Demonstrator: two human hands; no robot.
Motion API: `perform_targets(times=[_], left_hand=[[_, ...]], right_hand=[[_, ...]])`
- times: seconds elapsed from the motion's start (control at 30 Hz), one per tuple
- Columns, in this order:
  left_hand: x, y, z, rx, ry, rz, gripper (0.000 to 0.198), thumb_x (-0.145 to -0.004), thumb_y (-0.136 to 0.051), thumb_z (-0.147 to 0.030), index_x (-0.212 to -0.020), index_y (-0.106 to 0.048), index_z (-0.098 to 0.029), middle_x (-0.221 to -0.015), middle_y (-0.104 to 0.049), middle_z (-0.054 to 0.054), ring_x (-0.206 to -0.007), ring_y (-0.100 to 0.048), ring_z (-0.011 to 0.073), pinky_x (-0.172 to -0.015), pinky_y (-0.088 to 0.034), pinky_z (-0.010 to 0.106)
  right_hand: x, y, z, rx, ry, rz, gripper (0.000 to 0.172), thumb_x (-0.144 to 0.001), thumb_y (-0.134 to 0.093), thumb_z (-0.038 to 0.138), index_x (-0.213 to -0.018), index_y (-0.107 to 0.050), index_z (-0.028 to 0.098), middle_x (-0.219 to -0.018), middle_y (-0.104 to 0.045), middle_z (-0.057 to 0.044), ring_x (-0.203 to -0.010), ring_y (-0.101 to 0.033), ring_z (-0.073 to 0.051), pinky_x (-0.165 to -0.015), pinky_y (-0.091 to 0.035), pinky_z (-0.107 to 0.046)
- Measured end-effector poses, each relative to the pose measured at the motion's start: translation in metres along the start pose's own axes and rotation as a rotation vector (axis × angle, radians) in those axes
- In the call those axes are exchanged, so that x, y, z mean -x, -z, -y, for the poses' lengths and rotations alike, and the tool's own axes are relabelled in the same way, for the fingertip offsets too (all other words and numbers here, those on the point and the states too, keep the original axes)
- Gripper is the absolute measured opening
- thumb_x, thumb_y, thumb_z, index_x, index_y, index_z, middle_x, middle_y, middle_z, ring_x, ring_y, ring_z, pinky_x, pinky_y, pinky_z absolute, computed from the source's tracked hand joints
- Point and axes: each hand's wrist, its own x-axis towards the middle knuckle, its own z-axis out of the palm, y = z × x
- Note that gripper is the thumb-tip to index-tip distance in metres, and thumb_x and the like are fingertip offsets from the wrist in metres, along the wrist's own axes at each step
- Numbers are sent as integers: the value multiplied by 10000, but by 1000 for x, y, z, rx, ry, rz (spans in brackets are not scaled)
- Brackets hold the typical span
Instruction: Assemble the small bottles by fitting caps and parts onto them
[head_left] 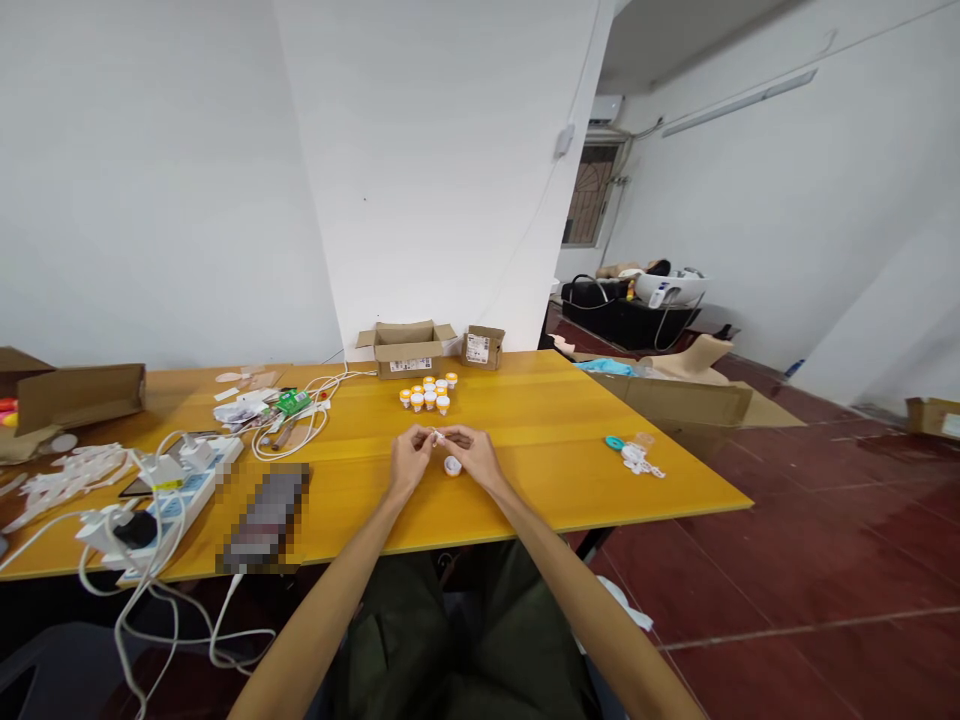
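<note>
My left hand (410,457) and my right hand (475,458) meet above the front middle of the table, fingertips pinched together. Between them is a small white piece (436,436), mostly covered by the fingers, so its kind is unclear. Just below the right fingers a small round white container (452,466) stands on the table, apart from both hands. Farther back, a cluster of several small containers with orange-and-white tops (429,393) stands close together.
Behind the cluster are an open cardboard box (406,350) and a smaller box (484,347). A power strip (187,500) with tangled cables and a blurred phone (266,518) lie to the left. White pieces (637,460) and a teal ring (614,442) lie at right.
</note>
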Motion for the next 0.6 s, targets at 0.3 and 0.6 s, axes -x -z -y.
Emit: perform_targets(times=[0.3, 0.6], left_hand=[[0, 1, -5, 76, 24, 44, 126, -788, -689, -280, -846, -772, -204, -898, -791, 62, -867, -746, 234, -818, -596, 363], [-1, 2, -8, 266, 131, 54, 174, -670, -781, -291, -809, -792, -187, -885, -794, 80, -916, -737, 275, -892, -569, 413]], right_hand=[[1, -1, 5, 12, 17, -38, 217, -613, -797, 413, -710, -725, 234, -844, -777, -47, -784, -727, -234, -817, -584, -399], [0, 5, 1, 148, 133, -30, 143, -699, -740, 365, -740, -733, 228, -851, -776, -44, -772, -712, -219, -764, -576, -366]])
